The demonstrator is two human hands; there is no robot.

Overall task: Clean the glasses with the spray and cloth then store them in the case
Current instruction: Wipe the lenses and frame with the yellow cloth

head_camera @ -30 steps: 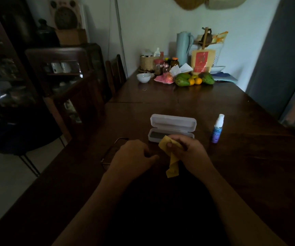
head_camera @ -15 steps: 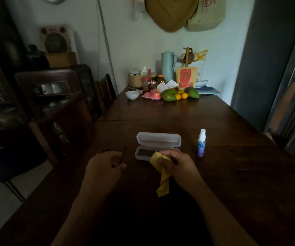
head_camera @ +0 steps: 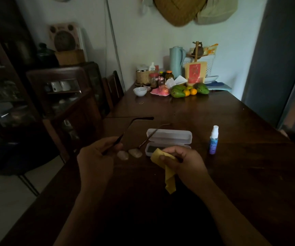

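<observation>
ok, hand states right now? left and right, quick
Left hand: closed on the glasses, held up with the temples pointing away.
Right hand: closed on the yellow cloth, which hangs below the fingers.

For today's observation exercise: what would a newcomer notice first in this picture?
The yellow cloth in the right hand, bright against the dark table. Just behind it lies the open white case, with a spray bottle to its right. The left hand holds up the glasses.
</observation>
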